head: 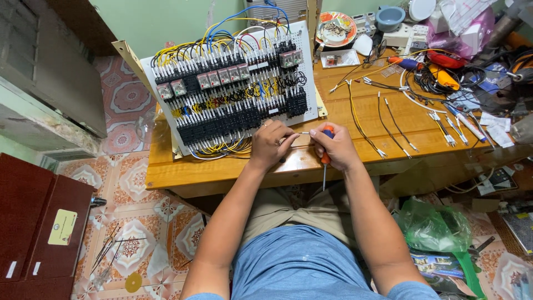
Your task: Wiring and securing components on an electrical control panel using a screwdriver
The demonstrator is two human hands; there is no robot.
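A white perforated panel [311,100] stands tilted on the wooden table [222,172], packed with rows of black relay sockets, clear relays and yellow, blue and black wires. My left hand [270,143] pinches a thin wire end just below the panel's lower right corner. My right hand [335,147] holds an orange-handled screwdriver [326,160] in its fist, shaft pointing down past the table edge. Thumb and finger of the right hand touch the same wire end between the two hands.
Several loose yellow and black wires with ferrules [388,125] lie right of my hands. Tools, cables, a plate [336,29] and a bowl [390,18] crowd the far right. A green plastic bag [433,225] sits on the floor, a dark red cabinet [39,222] at left.
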